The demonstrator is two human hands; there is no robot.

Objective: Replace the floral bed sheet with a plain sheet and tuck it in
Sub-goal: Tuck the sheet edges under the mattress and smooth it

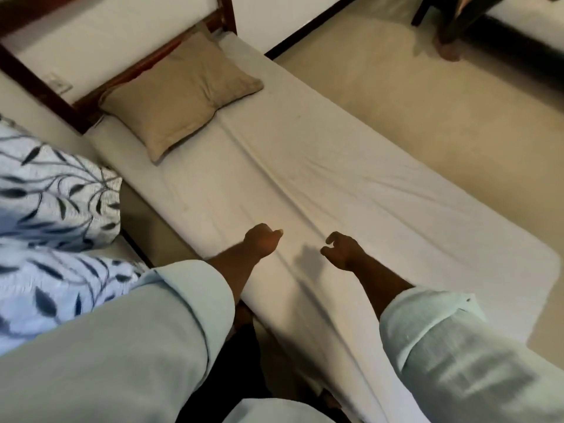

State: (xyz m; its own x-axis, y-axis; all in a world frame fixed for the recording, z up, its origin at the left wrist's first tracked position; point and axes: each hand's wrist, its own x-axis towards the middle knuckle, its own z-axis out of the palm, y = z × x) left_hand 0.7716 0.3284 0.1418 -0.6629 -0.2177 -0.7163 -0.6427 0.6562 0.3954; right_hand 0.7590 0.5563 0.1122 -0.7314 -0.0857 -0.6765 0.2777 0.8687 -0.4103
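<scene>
The plain sheet (351,184) already covers the mattress, running from under the tan pillow (180,96) at the headboard (45,83) down to the foot, while the floral sheet (52,209) lies bunched at the left, off this bed. A long crease runs down the middle of the plain sheet and passes between the two hands. The left hand (262,241) hovers just above the fabric with its fingers curled in close, holding nothing that can be seen; the right hand (343,250) sits beside it with its fingers half curled and parted, also empty, and whether either palm touches the cloth cannot be told. The job looks near its end, judged from how the sheet lies: smoothing and tucking remain. The risk from here is that pressing along the crease only shifts the slack sideways, so the ridge reappears nearer the far edge beside the floor (427,87). Pulling hard toward the near side could drag the sheet out from under the pillow or lift the far rounded corner (546,261). The near edge is hidden behind the sleeves (122,346), so any loose tuck there could go unnoticed
</scene>
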